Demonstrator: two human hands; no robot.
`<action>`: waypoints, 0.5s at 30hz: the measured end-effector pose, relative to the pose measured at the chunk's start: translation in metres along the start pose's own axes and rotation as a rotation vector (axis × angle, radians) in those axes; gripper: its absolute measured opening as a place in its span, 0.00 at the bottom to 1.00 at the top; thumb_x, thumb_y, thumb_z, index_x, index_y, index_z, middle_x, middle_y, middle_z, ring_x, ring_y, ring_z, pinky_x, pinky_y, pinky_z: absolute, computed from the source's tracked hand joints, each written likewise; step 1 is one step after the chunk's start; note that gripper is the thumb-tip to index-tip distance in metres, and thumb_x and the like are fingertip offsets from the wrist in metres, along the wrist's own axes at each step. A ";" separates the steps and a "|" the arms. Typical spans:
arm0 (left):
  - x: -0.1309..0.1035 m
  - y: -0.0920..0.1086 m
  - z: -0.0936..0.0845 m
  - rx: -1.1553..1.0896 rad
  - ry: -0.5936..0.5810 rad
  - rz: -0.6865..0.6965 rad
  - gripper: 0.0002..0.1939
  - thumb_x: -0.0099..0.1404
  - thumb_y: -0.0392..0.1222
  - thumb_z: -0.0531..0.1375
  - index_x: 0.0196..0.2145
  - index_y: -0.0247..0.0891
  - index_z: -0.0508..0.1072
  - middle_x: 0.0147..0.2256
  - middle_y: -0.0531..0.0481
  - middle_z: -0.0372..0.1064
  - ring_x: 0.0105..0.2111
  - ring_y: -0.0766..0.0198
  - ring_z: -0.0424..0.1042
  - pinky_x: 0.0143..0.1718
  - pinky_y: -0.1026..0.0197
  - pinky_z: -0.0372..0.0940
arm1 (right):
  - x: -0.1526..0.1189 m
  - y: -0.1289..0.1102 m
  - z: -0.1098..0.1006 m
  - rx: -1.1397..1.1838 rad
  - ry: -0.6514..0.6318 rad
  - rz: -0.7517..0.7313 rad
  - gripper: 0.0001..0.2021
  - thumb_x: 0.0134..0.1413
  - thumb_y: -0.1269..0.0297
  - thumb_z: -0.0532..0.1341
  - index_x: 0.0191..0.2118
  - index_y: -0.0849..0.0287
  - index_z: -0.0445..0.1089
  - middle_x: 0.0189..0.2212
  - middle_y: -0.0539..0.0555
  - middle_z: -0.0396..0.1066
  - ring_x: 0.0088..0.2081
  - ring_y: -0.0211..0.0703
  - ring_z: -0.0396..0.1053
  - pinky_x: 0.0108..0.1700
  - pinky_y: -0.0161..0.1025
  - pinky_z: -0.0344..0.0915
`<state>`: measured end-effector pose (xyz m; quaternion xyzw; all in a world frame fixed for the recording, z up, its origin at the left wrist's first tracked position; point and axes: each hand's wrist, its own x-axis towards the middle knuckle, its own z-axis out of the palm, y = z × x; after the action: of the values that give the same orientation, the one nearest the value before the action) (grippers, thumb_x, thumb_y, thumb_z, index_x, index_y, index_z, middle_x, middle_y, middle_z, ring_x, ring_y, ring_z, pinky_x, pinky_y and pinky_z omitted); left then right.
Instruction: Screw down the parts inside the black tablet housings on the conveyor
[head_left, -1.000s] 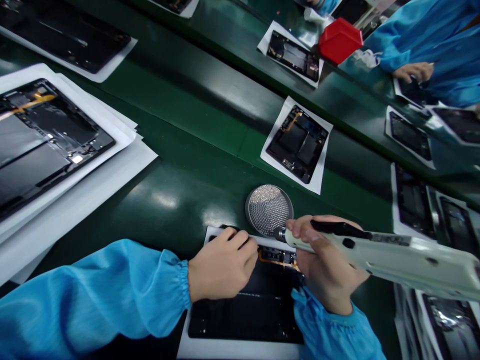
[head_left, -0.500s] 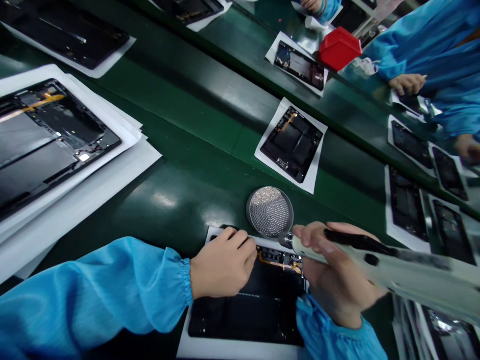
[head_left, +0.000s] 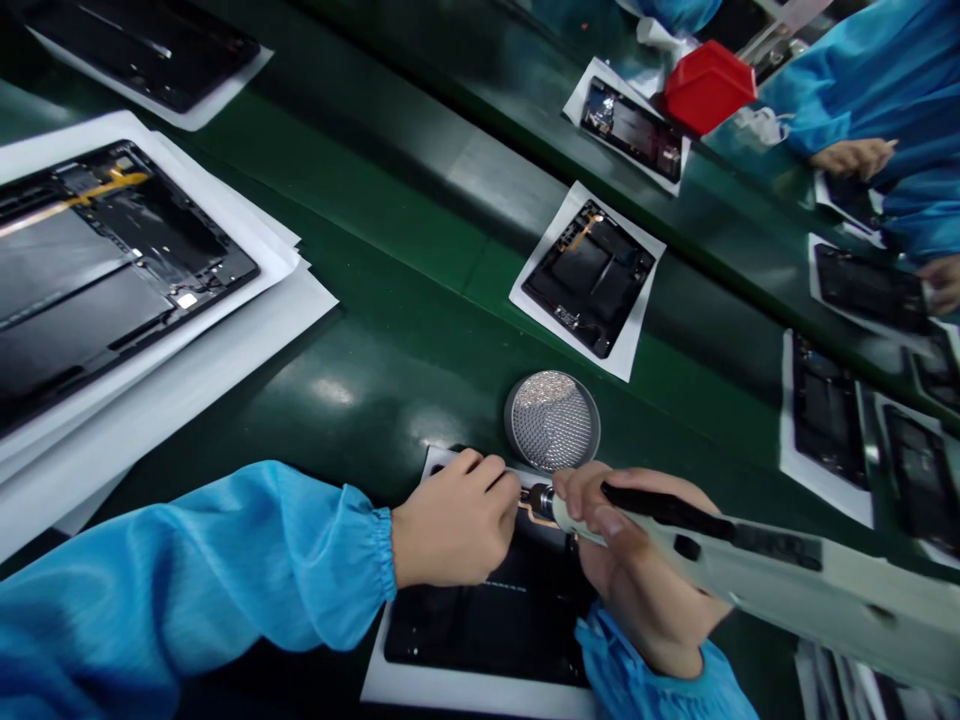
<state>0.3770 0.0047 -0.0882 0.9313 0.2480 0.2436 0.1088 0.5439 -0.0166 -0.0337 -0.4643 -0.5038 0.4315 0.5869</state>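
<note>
A black open-backed tablet (head_left: 480,630) lies on a white sheet (head_left: 450,690) in front of me. My left hand (head_left: 461,520) rests over its upper left part with the fingers curled; their tips and anything in them are hidden. My right hand (head_left: 637,560) is closed around a pale electric screwdriver (head_left: 795,570) with a black lever. The screwdriver's metal nose sits above the tablet's upper edge, beside my left fingers; its bit is hidden. Just beyond stands a round dish (head_left: 553,420) of small shiny screws on a dimpled surface.
Stacked sheets bearing another open tablet (head_left: 112,260) lie at left. One more tablet (head_left: 589,280) sits on paper on the green bench (head_left: 390,300). At the far right are several tablets, a red bin (head_left: 709,88) and a co-worker's hands (head_left: 855,157).
The screwdriver and my right hand have moved left, bringing the nose over the tablet close to my left fingers. My left hand stays on the tablet. The view has shifted slightly.
</note>
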 end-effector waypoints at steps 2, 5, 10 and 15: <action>0.000 0.001 0.000 -0.001 0.010 0.000 0.11 0.69 0.33 0.54 0.33 0.28 0.75 0.33 0.42 0.66 0.34 0.54 0.65 0.31 0.53 0.58 | 0.001 -0.001 0.001 -0.008 0.001 -0.003 0.14 0.56 0.76 0.61 0.46 0.53 0.72 0.25 0.48 0.69 0.29 0.43 0.68 0.37 0.50 0.69; 0.001 0.001 -0.001 -0.010 0.020 -0.004 0.11 0.68 0.33 0.54 0.33 0.28 0.75 0.33 0.42 0.67 0.33 0.54 0.65 0.31 0.53 0.58 | 0.002 -0.002 0.004 -0.019 0.005 -0.008 0.13 0.55 0.75 0.62 0.45 0.53 0.72 0.24 0.48 0.69 0.28 0.43 0.68 0.37 0.49 0.69; 0.000 -0.001 -0.002 -0.023 0.009 -0.022 0.09 0.67 0.34 0.55 0.32 0.28 0.74 0.35 0.39 0.67 0.38 0.51 0.66 0.38 0.50 0.63 | 0.002 0.000 0.009 -0.054 0.001 -0.020 0.10 0.54 0.74 0.63 0.41 0.54 0.71 0.24 0.48 0.69 0.28 0.42 0.68 0.36 0.47 0.69; 0.000 -0.005 -0.005 -0.054 -0.109 -0.117 0.07 0.67 0.34 0.54 0.37 0.29 0.72 0.41 0.37 0.67 0.44 0.48 0.65 0.44 0.49 0.65 | -0.002 0.012 0.010 -0.043 0.017 0.011 0.08 0.54 0.70 0.64 0.40 0.53 0.72 0.26 0.48 0.71 0.30 0.44 0.70 0.37 0.47 0.68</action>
<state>0.3724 0.0096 -0.0861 0.9239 0.2888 0.1923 0.1613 0.5338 -0.0154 -0.0452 -0.4832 -0.5054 0.4201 0.5785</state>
